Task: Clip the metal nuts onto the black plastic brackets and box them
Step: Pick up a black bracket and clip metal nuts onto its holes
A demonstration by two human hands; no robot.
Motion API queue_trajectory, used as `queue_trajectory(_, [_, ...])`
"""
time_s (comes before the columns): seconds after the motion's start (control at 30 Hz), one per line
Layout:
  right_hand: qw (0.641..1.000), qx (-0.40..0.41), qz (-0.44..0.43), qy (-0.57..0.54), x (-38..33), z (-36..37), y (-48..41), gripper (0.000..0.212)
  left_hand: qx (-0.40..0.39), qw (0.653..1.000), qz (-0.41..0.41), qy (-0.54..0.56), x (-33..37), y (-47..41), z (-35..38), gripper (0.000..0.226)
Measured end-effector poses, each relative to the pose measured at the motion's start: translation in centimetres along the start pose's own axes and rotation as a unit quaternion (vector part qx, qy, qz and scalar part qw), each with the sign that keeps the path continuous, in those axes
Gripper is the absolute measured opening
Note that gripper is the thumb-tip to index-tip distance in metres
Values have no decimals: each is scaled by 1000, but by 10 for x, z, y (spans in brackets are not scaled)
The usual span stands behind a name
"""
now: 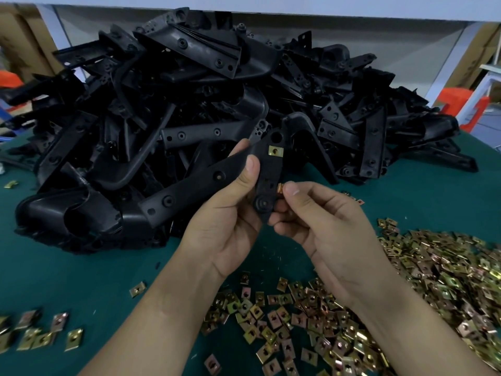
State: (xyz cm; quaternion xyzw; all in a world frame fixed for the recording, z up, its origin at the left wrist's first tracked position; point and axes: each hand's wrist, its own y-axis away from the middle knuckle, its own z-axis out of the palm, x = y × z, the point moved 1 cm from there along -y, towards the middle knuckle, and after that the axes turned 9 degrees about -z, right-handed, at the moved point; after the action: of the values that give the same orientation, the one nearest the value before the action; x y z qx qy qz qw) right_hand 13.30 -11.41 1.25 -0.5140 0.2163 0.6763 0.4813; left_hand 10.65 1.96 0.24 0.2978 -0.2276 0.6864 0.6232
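I see the left hand holding a black plastic bracket up above the green worktop, in front of the big pile of brackets. The thumb presses on the bracket's face and the fingers curl round behind it. One metal nut already sits clipped on the bracket's upper end, just below a round hole.

The right hand is right beside the bracket's lower right edge, thumb and forefinger pinching a second nut. That nut touches the edge of the bracket or is nearly on it; from my view I cannot tell whether it is seated.

The pile of black brackets fills the far half of the worktop, the parts lying tangled over each other. A wide heap of loose nuts spreads across the near right side, under and beyond the right forearm. A smaller scatter of nuts lies at the near left corner, well apart from the heap. Past the worktop on the right stands something orange, too blurred to identify
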Motion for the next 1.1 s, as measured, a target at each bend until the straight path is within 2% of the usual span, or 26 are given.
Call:
queue_trajectory(0.37, [996,-50,-39,63,-4,-3,3,18,-43,998,1,-49,-6,2,2,50])
queue_trajectory(0.63, [994,-45,-46,86,0,-8,-1,14,-26,998,18,-56,-4,0,2,44])
queue_trajectory(0.8, [994,10,-63,89,-4,-9,-3,41,-15,994,59,-85,-9,-1,3,51])
queue_trajectory(0.97, [953,46,-120,274,-14,-8,-1,34,6,974,140,-179,-15,2,6,41])
queue_trajectory(1.1, [947,64,-114,292,-24,-3,-2,29,27,966,166,-198,-17,2,12,35])
